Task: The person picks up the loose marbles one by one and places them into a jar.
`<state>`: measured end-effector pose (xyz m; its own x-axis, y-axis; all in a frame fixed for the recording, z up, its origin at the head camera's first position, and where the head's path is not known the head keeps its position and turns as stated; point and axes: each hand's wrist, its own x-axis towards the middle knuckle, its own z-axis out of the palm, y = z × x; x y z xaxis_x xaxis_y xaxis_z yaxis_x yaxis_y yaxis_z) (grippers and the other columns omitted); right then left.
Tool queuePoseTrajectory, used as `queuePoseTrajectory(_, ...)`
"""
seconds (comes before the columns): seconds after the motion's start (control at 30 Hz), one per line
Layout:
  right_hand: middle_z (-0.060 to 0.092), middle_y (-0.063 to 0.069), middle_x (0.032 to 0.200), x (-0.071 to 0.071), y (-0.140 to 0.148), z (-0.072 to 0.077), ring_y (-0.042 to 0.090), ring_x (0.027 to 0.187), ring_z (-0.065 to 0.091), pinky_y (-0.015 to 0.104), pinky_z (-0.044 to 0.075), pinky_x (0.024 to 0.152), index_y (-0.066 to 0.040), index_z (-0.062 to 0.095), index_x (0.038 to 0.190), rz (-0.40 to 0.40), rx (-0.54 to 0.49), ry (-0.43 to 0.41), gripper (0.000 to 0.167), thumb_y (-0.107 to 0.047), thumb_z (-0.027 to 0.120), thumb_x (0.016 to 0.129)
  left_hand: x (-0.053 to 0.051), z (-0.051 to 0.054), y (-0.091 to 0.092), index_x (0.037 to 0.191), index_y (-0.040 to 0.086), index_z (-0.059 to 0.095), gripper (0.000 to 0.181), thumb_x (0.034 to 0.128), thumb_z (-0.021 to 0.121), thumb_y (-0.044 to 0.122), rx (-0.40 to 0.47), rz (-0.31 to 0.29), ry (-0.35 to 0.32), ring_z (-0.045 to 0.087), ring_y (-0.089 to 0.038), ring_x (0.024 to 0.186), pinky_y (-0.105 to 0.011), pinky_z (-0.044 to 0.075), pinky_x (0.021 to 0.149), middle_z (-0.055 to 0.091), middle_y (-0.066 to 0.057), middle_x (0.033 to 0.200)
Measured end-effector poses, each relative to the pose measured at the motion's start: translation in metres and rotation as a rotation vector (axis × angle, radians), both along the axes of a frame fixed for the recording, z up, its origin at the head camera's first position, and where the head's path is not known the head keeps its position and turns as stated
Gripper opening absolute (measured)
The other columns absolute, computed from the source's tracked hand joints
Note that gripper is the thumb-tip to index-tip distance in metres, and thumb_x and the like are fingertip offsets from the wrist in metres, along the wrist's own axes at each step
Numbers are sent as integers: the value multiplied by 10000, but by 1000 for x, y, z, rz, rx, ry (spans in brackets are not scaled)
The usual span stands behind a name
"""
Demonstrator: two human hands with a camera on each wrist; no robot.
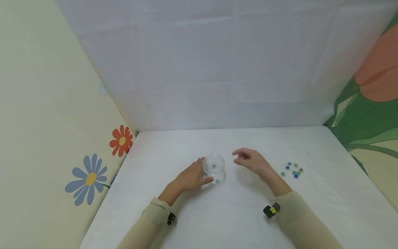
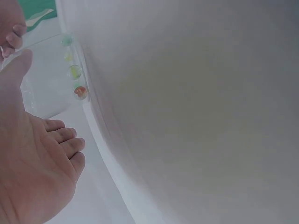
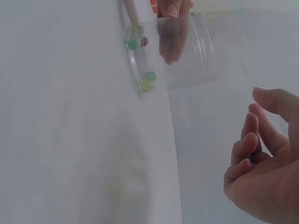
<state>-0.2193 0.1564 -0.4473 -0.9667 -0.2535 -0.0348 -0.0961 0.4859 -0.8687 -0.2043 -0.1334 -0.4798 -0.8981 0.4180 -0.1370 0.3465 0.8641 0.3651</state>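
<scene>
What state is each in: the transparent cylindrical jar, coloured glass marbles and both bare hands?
Transparent cylindrical jar: upright, no lid.
Coloured glass marbles inside: at its bottom.
Loose marbles: scattered to the jar's right.
Left hand: beside the jar, thumb spread, contact unclear.
Right hand: raised, fingers bent, nothing visibly held.

The left hand [image 1: 189,177] holds its thumb [image 2: 18,67] apart from its fingers [image 2: 72,148]; the right hand [image 1: 255,162] hovers, loosely bent.

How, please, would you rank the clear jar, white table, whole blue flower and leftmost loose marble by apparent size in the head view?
1. White table
2. Whole blue flower
3. Clear jar
4. Leftmost loose marble
</scene>
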Motion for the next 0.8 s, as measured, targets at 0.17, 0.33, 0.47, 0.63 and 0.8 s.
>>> queuePoseTrajectory(0.17, 631, 70, 1006, 1, 11, 0, 218, 927, 563, 305, 496, 760, -117, 672, 1269, -7, 4, 14, 344, -235, 718, 949, 1, 1, 0, 1622, 31, 127, 1029, 944, 521, 697, -9, -7, 2, 191, -337, 1543, -462, 214, 1254, 181, -174, 1676)
queuePoseTrajectory(0.33, 633, 72, 1015, 3, 21, 0, 222, 938, 569, 308, 496, 770, -117, 667, 1279, -33, 22, 19, 350, -233, 715, 952, 0, 1, 0, 1622, 34, 129, 1034, 940, 517, 707, -6, -7, 1, 191, -338, 1544, -463, 214, 1253, 181, -172, 1676)
queuePoseTrajectory(0.47, 631, 75, 1020, 4, 28, 0, 226, 949, 569, 309, 496, 782, -111, 668, 1276, -50, 24, 13, 345, -221, 715, 952, 0, 0, -1, 1621, 32, 134, 1039, 937, 514, 714, -2, -8, 3, 198, -344, 1541, -468, 227, 1250, 186, -174, 1675)
queuePoseTrajectory(0.63, 631, 82, 1021, 4, 35, -1, 227, 949, 567, 310, 495, 782, -94, 667, 1272, -38, 22, 24, 362, -235, 724, 943, 1, 2, 0, 1620, 29, 136, 1043, 934, 517, 716, 2, -6, -3, 201, -350, 1539, -470, 226, 1249, 186, -176, 1674)
queuePoseTrajectory(0.8, 624, 75, 1030, 6, 45, -2, 225, 954, 559, 314, 485, 783, -90, 655, 1289, -44, 28, 17, 379, -244, 719, 948, 2, 4, 0, 1621, 32, 132, 1036, 938, 528, 702, 0, -2, -8, 199, -350, 1540, -469, 220, 1251, 184, -180, 1674)
